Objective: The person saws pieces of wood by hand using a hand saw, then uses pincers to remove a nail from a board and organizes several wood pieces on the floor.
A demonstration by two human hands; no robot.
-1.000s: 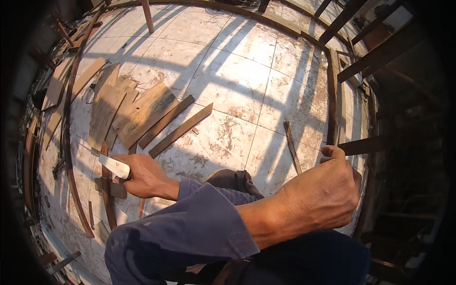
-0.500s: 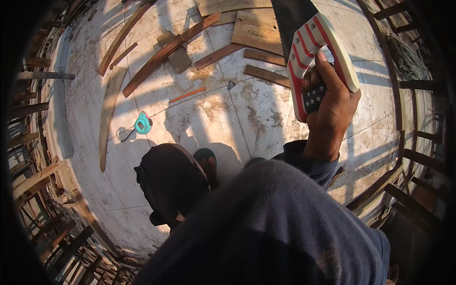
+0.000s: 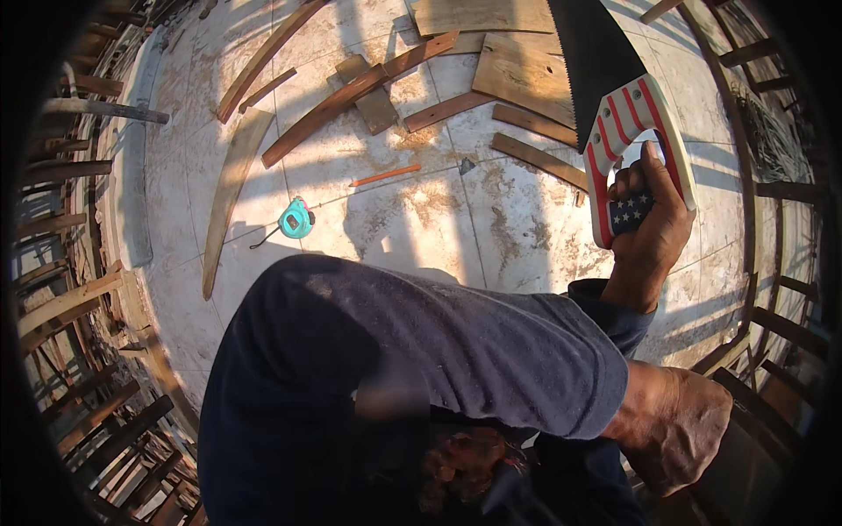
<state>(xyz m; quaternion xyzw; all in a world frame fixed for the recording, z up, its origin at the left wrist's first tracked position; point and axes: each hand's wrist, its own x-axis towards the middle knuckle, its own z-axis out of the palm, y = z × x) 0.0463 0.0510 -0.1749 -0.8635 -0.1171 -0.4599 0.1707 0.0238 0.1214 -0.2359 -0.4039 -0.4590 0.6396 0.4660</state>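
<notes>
"Sunlit, dusty floor tiles spread out before you. What might catch you out, going left to right?"

"Your pale wooden strip first: one careless step could slide it underfoot."

"And after that?"

"Your turquoise tape measure, then the orange-red stick, both small enough to tread on. Past them, those boards could shift if you lean on them."

"What about your saw?"

"It's raised toward the right, teeth facing left, your right hand wrapped round the handle. Swing it low without looking and the teeth could snag the sleeve crossing in front of you."

"And your left hand?"

"Farthest right, below the saw, wrist bent, fingers hidden; whether it grips anything, I cannot tell. With your arms crossed, they could tangle."
</notes>
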